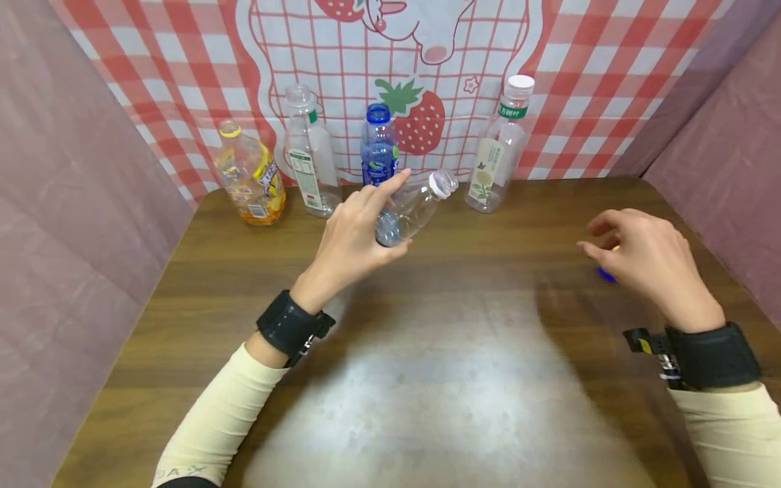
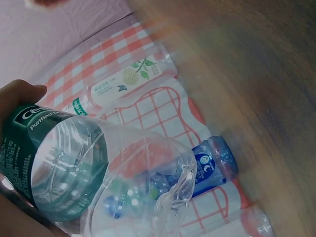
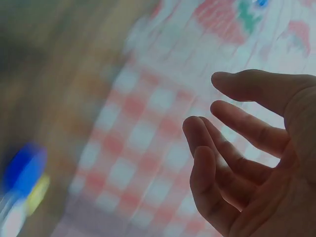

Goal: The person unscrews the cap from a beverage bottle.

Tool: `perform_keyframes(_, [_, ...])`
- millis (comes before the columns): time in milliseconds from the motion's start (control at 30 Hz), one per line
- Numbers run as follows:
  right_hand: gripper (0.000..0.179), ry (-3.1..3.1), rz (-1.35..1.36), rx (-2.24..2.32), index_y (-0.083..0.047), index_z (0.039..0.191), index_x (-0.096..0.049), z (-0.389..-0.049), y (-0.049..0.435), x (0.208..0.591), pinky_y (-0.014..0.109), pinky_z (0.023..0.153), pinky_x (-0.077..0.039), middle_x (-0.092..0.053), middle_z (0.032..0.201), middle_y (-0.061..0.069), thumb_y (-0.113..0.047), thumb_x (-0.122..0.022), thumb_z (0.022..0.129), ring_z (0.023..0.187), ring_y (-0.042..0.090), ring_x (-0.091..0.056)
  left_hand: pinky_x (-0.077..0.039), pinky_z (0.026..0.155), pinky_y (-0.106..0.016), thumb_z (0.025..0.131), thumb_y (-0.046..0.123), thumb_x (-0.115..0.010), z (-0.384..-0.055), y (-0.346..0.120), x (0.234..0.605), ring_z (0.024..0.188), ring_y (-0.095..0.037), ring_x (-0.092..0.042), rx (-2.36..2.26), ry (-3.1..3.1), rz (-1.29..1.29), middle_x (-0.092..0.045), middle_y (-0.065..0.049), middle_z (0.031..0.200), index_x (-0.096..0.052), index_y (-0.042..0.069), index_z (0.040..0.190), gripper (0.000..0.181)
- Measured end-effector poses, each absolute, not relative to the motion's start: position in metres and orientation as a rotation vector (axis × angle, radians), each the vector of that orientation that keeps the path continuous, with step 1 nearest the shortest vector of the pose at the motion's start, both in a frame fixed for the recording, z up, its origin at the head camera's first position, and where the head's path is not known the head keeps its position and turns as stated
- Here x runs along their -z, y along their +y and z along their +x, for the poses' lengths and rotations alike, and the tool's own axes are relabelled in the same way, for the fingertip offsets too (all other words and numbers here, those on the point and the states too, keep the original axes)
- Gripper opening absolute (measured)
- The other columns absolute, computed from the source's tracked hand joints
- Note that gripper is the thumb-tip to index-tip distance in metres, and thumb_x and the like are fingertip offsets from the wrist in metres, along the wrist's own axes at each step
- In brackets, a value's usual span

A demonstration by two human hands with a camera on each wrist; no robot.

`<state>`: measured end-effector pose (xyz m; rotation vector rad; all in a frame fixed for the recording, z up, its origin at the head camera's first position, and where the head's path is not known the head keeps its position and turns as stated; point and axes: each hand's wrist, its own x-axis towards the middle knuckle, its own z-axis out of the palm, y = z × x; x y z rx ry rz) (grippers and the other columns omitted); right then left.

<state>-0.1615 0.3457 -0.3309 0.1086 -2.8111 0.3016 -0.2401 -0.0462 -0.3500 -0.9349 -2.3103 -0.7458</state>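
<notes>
My left hand [image 1: 350, 234] grips a clear plastic bottle [image 1: 417, 207] above the table, thumb on one side and fingers on the other. The bottle is tilted, its uncapped mouth with a white neck ring pointing up and right. In the left wrist view, the bottle's green label [image 2: 29, 148] shows under the hand. My right hand [image 1: 649, 257] hovers over the table's right side, fingers loosely bent and holding nothing. Below it a blue cap [image 1: 606, 274] is partly hidden. Blurred blue [image 3: 24, 168], yellow [image 3: 37, 193] and white caps lie to one side in the right wrist view.
Along the table's back edge stand a yellow-labelled bottle [image 1: 250, 179], a clear bottle with a white label [image 1: 312, 159], a blue-labelled bottle [image 1: 378, 146] and a white-capped bottle [image 1: 500, 146]. A checked cloth [image 1: 586, 88] hangs behind; the wooden table [image 1: 427, 325] reaches toward me.
</notes>
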Motion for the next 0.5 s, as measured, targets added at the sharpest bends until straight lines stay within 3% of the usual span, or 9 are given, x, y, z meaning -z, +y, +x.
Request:
perform_keyframes(167, [0.019, -2.710, 0.346, -0.385, -0.016, 0.093, -0.069, -0.196, 0.274, 0.316, 0.038, 0.056, -0.045, -0.071, 0.086, 0.004, -0.026, -0.075, 0.078, 0.074, 0.022, -0.069, -0.044, 0.070, -0.032, 0.067, 0.035, -0.083, -0.242, -0.048, 0.351, 0.093, -0.015, -0.056, 0.798, -2.300, -0.926, -0.062, 0.001, 0.104, -0.035, 0.030, 0.147, 0.093])
perform_keyframes(500, [0.017, -2.604, 0.620, -0.591, -0.017, 0.092, -0.069, -0.217, 0.185, 0.298, 0.037, 0.061, -0.050, -0.070, 0.089, 0.002, -0.027, -0.075, 0.080, 0.072, 0.015, -0.069, -0.050, 0.068, -0.031, 0.068, 0.033, -0.083, -0.245, -0.055, 0.347, 0.094, -0.014, -0.060, 0.928, -2.303, -0.864, -0.062, 0.000, 0.108, -0.034, 0.027, 0.142, 0.090])
